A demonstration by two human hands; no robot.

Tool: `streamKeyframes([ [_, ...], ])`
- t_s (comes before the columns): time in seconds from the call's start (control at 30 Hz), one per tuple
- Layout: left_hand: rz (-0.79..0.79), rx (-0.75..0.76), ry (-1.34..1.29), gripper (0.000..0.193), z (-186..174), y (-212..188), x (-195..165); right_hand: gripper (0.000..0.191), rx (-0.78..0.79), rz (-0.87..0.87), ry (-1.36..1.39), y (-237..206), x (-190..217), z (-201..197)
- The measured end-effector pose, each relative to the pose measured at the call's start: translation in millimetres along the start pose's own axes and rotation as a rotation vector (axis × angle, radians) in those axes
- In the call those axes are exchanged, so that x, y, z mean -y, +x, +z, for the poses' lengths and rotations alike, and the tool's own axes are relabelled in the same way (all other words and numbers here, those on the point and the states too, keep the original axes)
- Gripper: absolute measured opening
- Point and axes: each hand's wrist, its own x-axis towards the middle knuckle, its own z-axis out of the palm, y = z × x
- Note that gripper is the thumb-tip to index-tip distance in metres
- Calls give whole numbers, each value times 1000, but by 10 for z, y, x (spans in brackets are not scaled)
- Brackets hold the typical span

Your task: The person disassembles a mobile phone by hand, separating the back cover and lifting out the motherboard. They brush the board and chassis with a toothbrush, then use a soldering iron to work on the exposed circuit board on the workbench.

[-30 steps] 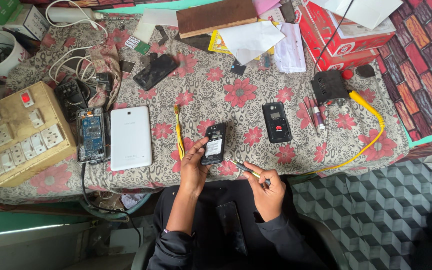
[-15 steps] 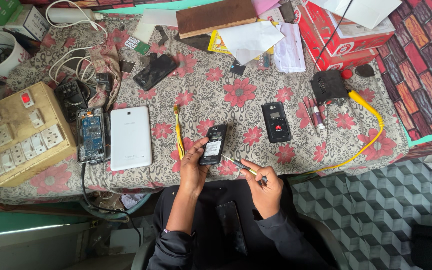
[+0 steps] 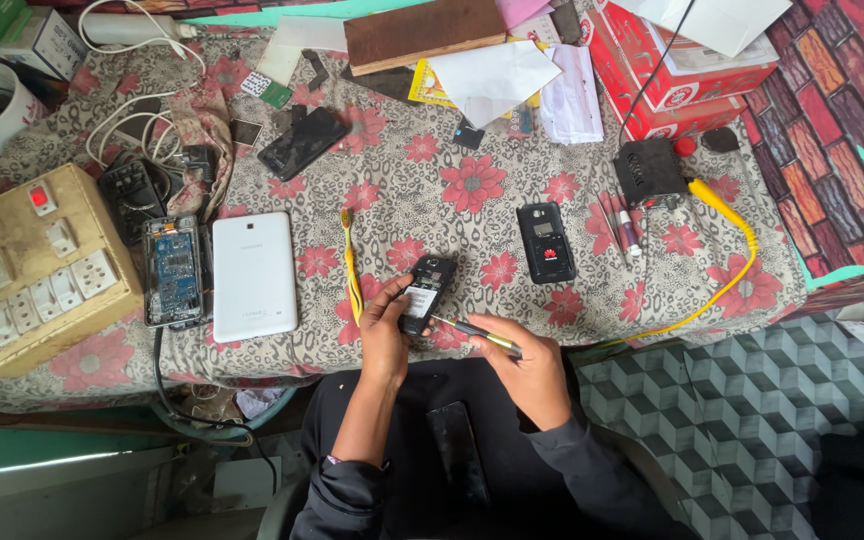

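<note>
Close to the near edge of the surface (image 3: 572, 330), covered in a grey floral cloth, a small patch stays free between the white rectangular tablet (image 3: 253, 276) on the left and the black back-up phone (image 3: 545, 242) on the right, with a yellow cable (image 3: 351, 262) just beside the work. The left hand (image 3: 385, 330) curls around the small black opened phone (image 3: 425, 293), gripping its lower end. The right hand (image 3: 527, 368), just to the right, pinches a thin metal tool (image 3: 472, 330) whose tip touches the phone's edge.
</note>
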Motion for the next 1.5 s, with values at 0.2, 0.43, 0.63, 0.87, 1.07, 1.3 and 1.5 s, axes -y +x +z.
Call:
streamKeyframes([
  [0.2, -43, 3, 38, 35, -42, 55, -73, 24, -119, -158, -31, -165, -70, 253],
  [0.43, -94, 29, 106, 35, -71, 47, -88, 22, 60, 44, 9, -11, -70, 182],
  [0.63, -126, 36, 57, 36, -48, -4, -142, 26, 116, 101, -15, 109, 68, 180],
  [0.87, -136, 24, 87, 36, -45, -19, -173, 21, -22, -3, -29, -70, 98, 54],
  [1.07, -130, 27, 88, 35, -13, -20, -140, 21, -17, -5, -59, -33, 43, -39],
  [1.3, -117, 24, 123, 35, 2, -29, -126, 21, -12, -27, -102, 4, 113, -62],
  [1.5, -95, 25, 160, 36, 32, -21, -106, 21, -20, -177, -268, -106, 29, 46],
])
